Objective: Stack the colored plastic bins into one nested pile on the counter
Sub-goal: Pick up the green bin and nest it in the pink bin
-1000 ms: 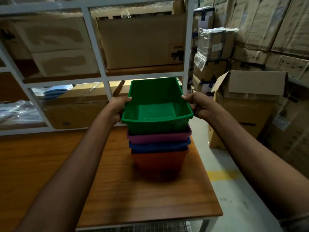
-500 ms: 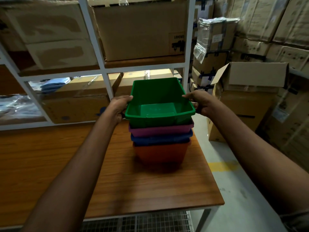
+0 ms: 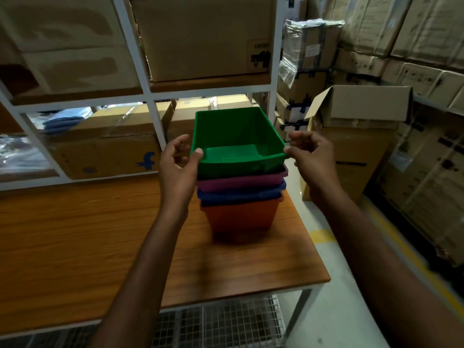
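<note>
Your left grip (image 3: 177,164) and right grip (image 3: 311,154) flank the green bin (image 3: 236,136). The fingers are loosely curled, and only a thumb and fingertips touch its near rim corners. Neither seems to clamp it, though blur leaves that unsure. The bin sits topmost in the pile on the tabletop (image 3: 75,234). Press both corners down evenly so it seats level. Four bins in all: the green bin, one purple bin (image 3: 241,182), one blue bin (image 3: 238,194) and one orange bin (image 3: 241,214).

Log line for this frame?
stack: green bin nested atop purple bin, blue bin, orange bin on counter | left hand: thumb touching green rim, loose | right hand: fingertips at rim corner, loose
</note>
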A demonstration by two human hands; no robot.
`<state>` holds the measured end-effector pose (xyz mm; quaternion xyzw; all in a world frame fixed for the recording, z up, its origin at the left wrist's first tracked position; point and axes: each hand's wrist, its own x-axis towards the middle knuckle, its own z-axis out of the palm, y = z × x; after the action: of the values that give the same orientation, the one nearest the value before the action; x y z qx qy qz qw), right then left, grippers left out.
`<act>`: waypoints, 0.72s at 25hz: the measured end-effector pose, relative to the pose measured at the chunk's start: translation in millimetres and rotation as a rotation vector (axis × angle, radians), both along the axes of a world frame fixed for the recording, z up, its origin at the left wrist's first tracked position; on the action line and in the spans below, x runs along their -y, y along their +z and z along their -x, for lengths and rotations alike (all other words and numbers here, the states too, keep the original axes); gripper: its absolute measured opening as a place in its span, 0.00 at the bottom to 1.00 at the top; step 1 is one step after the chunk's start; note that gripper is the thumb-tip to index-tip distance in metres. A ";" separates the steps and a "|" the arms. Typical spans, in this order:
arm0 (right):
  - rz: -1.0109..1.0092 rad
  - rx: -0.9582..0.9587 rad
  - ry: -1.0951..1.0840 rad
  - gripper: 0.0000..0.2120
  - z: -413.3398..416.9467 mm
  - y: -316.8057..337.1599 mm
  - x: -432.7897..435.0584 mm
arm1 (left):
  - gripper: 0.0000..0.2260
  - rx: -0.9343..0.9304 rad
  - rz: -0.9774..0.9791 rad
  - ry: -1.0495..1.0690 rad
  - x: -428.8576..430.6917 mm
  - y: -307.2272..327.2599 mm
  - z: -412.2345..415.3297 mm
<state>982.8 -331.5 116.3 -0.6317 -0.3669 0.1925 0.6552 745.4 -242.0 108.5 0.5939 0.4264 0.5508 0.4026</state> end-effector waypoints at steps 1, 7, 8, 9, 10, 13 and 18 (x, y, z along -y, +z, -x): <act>-0.013 0.022 -0.001 0.15 8.0 -3.6 10.7 | 0.18 -0.021 -0.026 -0.003 8.4 -2.7 1.7; 0.019 0.142 0.036 0.14 48.6 -29.9 72.8 | 0.17 -0.164 -0.148 -0.020 55.5 -21.6 18.4; 0.025 0.164 0.053 0.14 54.5 -32.1 85.0 | 0.17 -0.172 -0.149 -0.018 66.6 -25.5 22.2; 0.037 0.172 0.079 0.13 59.2 -34.4 97.5 | 0.17 -0.181 -0.145 -0.018 79.0 -29.2 26.2; 0.055 0.170 0.117 0.13 63.3 -37.1 109.9 | 0.16 -0.186 -0.135 -0.020 92.8 -32.9 30.7; 0.108 0.141 0.246 0.12 72.9 -48.9 142.2 | 0.15 -0.184 -0.071 -0.006 137.0 -44.4 45.8; 0.161 0.094 0.345 0.13 94.9 -76.8 190.8 | 0.16 -0.235 0.012 0.065 219.7 -75.4 66.1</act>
<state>887.9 -522.3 39.4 -0.6180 -0.4834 0.3012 0.5420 679.3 -461.7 33.1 0.6380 0.4930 0.4874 0.3353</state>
